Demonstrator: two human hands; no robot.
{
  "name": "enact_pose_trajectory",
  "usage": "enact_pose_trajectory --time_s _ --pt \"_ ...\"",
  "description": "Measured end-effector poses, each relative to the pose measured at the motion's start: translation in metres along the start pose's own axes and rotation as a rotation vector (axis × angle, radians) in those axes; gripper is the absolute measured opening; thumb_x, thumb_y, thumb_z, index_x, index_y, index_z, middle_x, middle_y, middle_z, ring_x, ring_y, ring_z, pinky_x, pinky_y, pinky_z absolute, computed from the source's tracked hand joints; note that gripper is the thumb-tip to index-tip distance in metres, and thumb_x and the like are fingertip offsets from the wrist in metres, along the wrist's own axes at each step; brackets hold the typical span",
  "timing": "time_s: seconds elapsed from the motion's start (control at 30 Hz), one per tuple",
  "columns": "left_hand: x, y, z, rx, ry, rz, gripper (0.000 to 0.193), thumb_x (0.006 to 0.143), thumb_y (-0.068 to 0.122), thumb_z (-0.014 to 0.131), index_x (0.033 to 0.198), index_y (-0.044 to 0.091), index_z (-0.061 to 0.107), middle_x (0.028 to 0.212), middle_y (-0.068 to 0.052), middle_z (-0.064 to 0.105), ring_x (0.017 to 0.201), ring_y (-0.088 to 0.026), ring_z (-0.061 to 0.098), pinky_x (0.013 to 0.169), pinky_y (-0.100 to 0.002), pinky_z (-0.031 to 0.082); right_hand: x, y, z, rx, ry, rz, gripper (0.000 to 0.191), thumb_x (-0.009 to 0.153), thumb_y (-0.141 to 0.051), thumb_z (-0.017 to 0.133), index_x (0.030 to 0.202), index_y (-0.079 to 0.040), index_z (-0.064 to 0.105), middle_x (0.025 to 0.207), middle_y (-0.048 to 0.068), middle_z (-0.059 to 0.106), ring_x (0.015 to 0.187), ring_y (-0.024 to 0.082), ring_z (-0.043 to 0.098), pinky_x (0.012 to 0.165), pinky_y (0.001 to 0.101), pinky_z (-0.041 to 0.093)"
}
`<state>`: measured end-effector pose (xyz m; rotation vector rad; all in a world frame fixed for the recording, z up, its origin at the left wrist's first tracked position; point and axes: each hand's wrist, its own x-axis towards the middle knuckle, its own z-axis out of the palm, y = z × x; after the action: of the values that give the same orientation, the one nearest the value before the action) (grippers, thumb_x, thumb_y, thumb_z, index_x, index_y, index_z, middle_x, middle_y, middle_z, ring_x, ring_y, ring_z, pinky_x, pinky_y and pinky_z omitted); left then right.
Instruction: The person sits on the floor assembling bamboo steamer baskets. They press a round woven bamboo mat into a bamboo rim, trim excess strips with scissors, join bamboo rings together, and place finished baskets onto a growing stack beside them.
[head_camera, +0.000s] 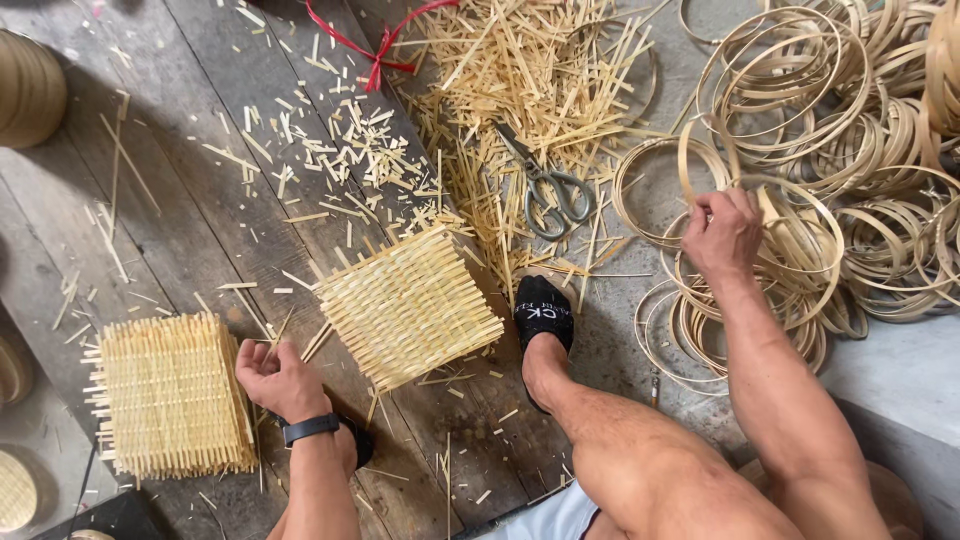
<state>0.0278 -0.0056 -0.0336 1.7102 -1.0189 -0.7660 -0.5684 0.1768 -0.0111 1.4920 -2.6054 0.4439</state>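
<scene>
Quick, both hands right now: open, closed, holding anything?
Left hand: closed in a loose fist beside the stack of woven mats, holding nothing visible.
Right hand: closed, gripping a bamboo hoop from the pile.

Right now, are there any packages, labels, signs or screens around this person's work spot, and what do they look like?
No packages, signs or lit screens show.
Black sock: on the foot beside the woven bamboo mat; small pale lettering across the toe.
Black wristband: on the left wrist; dark, narrow, no display visible.
Red ribbon: top centre on the planks; plain, no label.
</scene>
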Motion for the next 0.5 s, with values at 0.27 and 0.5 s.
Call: enact_pose_trajectory --time_s 0.27,0.5 --pt "-0.056 0.142 0.029 -0.11 -0.342 0.114 0.018 0.101 0.013 0.067 0.118 0.006 0.07 0.113 -0.012 0.074 0.1 -0.02 0.07 0.087 -0.035 0.062 0.004 -0.101 -0.098 0.284 0.061 -0.43 0.011 0.093 0.0 0.069 0.103 -0.006 0.069 0.094 0.011 0.066 0.076 0.021 0.068 0.061 0.0262 0.06" --pt "-0.108 0.252 0.049 -0.923 -0.8 -0.58 0.031 0.102 0.023 0.063 0.124 0.003 0.071 0.088 -0.001 0.066 0.075 -0.01 0.063 0.061 -0.023 0.053 0.001 -0.262 -0.219 0.496 -0.408 -1.115 0.024 0.087 -0.021 0.079 0.106 -0.009 0.071 0.089 0.007 0.065 0.083 0.023 0.066 0.074 0.0403 0.056"
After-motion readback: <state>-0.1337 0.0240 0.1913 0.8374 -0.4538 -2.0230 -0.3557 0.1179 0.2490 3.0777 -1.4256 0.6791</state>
